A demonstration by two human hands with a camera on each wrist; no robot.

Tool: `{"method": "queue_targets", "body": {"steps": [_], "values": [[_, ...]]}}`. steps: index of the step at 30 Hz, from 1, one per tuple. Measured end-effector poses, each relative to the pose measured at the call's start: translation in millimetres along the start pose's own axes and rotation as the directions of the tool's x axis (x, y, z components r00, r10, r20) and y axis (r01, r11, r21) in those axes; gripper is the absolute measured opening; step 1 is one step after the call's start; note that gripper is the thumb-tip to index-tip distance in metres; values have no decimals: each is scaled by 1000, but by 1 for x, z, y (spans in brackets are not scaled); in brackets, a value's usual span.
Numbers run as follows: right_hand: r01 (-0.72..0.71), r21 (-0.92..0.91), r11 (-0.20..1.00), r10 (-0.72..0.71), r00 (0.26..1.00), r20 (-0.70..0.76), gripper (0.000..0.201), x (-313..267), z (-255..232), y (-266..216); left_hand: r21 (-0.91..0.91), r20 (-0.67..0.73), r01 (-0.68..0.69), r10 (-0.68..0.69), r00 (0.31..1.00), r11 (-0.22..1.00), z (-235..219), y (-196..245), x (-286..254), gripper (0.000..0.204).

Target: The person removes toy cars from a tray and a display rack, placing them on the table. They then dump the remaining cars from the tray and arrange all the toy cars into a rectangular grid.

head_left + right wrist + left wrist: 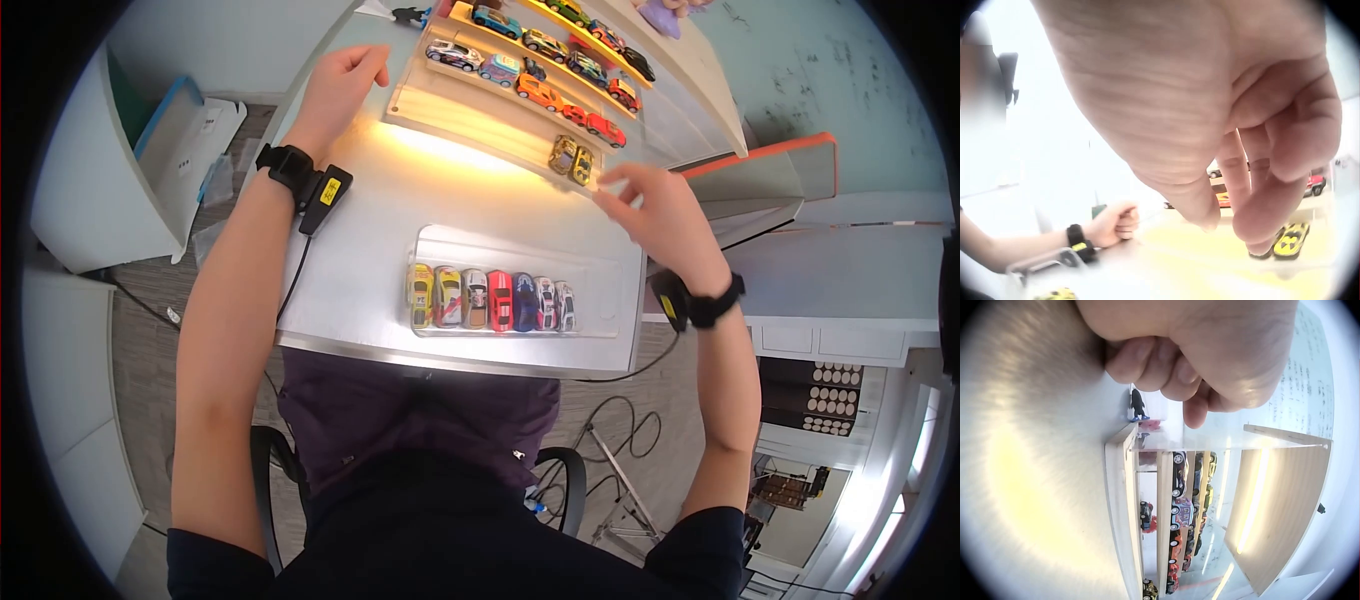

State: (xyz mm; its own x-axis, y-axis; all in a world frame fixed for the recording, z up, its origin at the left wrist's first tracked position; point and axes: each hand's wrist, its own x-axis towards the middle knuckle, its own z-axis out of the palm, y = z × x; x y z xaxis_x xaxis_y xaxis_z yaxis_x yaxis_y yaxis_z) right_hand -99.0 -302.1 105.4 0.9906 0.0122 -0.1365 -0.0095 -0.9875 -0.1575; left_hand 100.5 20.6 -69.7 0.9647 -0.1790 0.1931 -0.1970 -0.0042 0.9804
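My left hand (345, 85) rests at the table's far left beside the lit display rack (450, 118), fingers curled in with nothing in them. Beyond it in the left wrist view stands a small penguin figure (1137, 403). My right hand (655, 205) is just right of the rack's front corner, thumb and fingers apart and empty. Nearest to it are two toy cars on the lowest level, a gold-and-black one (563, 155) and a yellow-and-black one (1291, 241). A clear plastic tray (600, 285) near the front edge holds several toy cars in a row, among them a red car (500, 300).
More toy cars, such as an orange one (539, 92), line the rack's upper tiers. An orange-edged panel (770, 170) stands at the right behind my right hand. Cables from both wrist cameras trail over the table's edges, and a chair (272, 470) is below.
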Motion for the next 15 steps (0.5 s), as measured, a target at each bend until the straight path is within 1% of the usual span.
{"method": "queue_targets", "body": {"steps": [1, 4, 7, 10, 13, 15], "values": [[40, -99, 994, -51, 992, -115, 34, 12, 9, 8, -1, 1, 4, -4, 1000, 1000, 1, -1, 1, 43], [-67, -92, 993, 62, 996, -59, 47, 43, 29, 16, -11, -8, 3, -3, 1000, 1000, -1, -5, 3, 43], [40, -129, 991, -58, 988, -141, 51, 57, 43, 14, -31, -14, -12, 11, 1000, 999, 0, -7, 0, 43], [0, -147, 989, -9, 998, -65, 57, 70, 47, 16, -31, -8, -22, 22, 1000, 999, 2, -9, 4, 43], [-37, -232, 972, 25, 998, -55, 57, 79, 53, 23, -25, -11, -19, 18, 1000, 1000, 2, -6, 3, 43], [-47, -229, 972, 36, 998, -52, 55, 81, 56, 25, -10, -10, -13, 13, 1000, 1000, 1, -6, 3, 43]]}}
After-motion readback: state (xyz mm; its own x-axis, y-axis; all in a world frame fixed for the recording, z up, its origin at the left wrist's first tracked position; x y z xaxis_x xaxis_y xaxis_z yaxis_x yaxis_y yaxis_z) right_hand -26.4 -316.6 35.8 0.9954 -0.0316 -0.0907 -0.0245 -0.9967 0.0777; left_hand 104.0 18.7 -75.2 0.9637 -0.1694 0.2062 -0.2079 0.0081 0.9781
